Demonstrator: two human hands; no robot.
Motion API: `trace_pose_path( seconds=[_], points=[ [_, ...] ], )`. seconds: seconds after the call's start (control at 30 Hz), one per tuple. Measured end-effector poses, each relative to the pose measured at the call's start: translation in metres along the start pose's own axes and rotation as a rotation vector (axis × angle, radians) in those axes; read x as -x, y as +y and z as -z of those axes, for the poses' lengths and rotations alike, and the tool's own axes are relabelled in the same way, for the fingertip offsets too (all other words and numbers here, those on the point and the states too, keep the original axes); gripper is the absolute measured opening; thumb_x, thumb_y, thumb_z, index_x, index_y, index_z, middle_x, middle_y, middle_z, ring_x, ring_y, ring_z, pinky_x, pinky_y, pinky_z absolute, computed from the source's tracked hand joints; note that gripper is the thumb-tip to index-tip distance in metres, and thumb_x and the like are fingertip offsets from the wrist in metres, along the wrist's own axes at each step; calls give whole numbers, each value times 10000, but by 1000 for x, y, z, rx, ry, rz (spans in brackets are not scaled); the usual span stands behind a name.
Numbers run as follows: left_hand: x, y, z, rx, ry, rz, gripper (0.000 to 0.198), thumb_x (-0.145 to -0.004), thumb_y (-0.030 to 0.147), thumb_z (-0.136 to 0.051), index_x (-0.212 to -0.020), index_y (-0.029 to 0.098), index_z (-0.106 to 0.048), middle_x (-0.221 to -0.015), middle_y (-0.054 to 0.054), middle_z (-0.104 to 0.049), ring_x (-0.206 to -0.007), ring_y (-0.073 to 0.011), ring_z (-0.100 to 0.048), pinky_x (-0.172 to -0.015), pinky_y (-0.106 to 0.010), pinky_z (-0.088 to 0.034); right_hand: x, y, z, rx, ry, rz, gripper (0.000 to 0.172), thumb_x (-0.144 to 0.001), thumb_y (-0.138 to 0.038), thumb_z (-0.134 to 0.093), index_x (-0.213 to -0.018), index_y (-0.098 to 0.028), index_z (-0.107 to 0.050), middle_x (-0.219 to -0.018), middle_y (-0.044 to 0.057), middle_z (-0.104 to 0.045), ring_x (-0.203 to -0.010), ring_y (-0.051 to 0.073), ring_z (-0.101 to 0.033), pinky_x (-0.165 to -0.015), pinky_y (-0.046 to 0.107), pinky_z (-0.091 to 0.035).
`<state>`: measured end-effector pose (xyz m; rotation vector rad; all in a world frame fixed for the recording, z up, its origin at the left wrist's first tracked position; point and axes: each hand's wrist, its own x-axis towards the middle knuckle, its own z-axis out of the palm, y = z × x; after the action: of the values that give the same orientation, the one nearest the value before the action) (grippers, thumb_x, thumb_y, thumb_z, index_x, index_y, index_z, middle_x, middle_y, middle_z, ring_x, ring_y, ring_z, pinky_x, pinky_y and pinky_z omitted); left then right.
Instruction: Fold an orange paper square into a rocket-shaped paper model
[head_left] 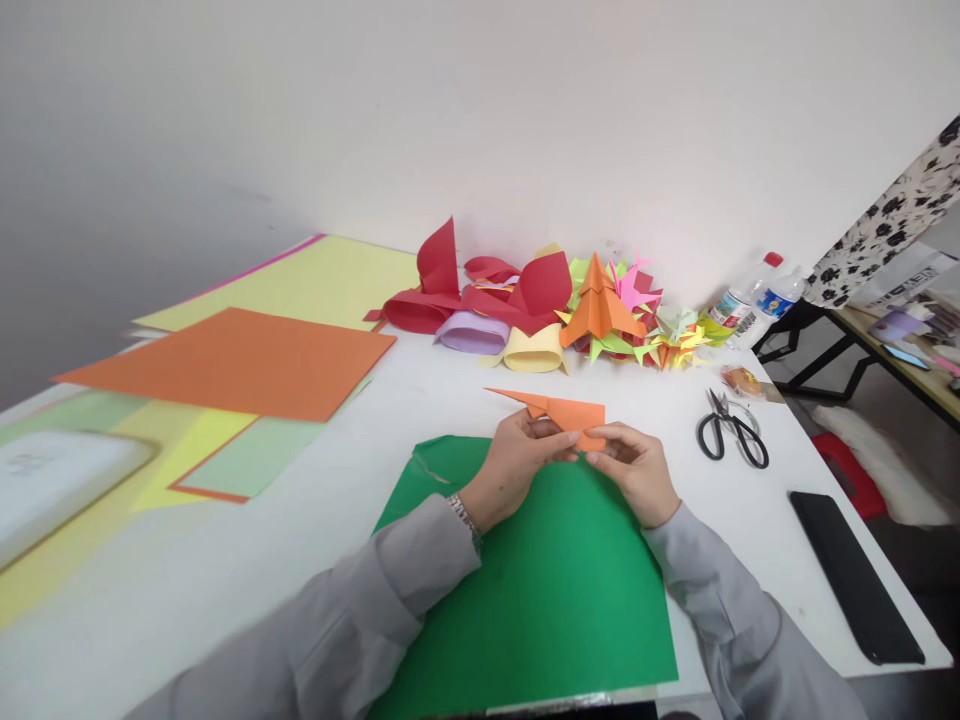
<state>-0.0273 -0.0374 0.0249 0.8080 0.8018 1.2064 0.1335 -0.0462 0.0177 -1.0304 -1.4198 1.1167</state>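
A small folded piece of orange paper [574,412], with a long thin point toward the left, is held up over the green sheet [555,590]. My left hand [517,458] pinches its lower edge near the middle, the fingers partly behind the paper. On the right, my right hand [634,468] grips the lower right corner between thumb and forefinger. The two hands' fingertips nearly meet at the bottom of the paper. Beneath them the green sheet lies flat on the white table, its far left corner creased.
Scissors [731,430] and a black phone-like slab [855,575] lie to the right. Orange sheets [240,360] cover paler papers at left, beside a white box [60,485]. Folded paper models [600,305] and two bottles [776,300] stand along the wall.
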Motion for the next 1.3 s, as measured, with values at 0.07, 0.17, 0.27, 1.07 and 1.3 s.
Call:
trace_pose_path(
  seconds=[0.07,0.17,0.27,1.07,1.3],
  points=[
    [0,1,-1,3,0,-4,402,-561,215,-815,-910,111,-641,-818,-80,-721,-680,-172,-650,-583,-270,-511,0,-2,0,-11,-1,-13,212,-654,-282,-752,-861,-242,-731,-811,17,-670,-645,138,-555,-604,281,-458],
    [1,1,-1,4,-17,-13,398,-578,213,-807,-923,112,-636,-856,-91,-723,-698,-175,-654,-582,-267,-514,0,-4,0,-3,1,-13,191,-663,-262,-739,-852,-237,-736,-759,8,-657,-589,119,-515,-558,264,-428],
    [1,1,0,2,-36,-14,397,-596,216,-798,-943,114,-633,-880,-96,-721,-709,-175,-654,-589,-269,-518,0,-5,0,0,7,-14,186,-658,-252,-740,-843,-234,-738,-753,11,-657,-583,118,-512,-547,261,-425],
    [4,1,-2,-90,-75,-47,250,-604,245,-783,-830,151,-729,-866,-83,-739,-717,-189,-656,-619,-294,-523,-1,-4,-1,32,0,23,111,-684,-288,-750,-772,-224,-726,-783,33,-684,-707,167,-606,-679,316,-486],
    [5,-1,-3,-132,-63,-66,235,-596,257,-792,-788,139,-726,-782,-61,-735,-645,-165,-639,-615,-290,-535,-1,-5,-4,-50,89,-69,159,-633,-318,-777,-686,-199,-685,-651,-1,-662,-593,135,-571,-600,282,-452]
  ],
)
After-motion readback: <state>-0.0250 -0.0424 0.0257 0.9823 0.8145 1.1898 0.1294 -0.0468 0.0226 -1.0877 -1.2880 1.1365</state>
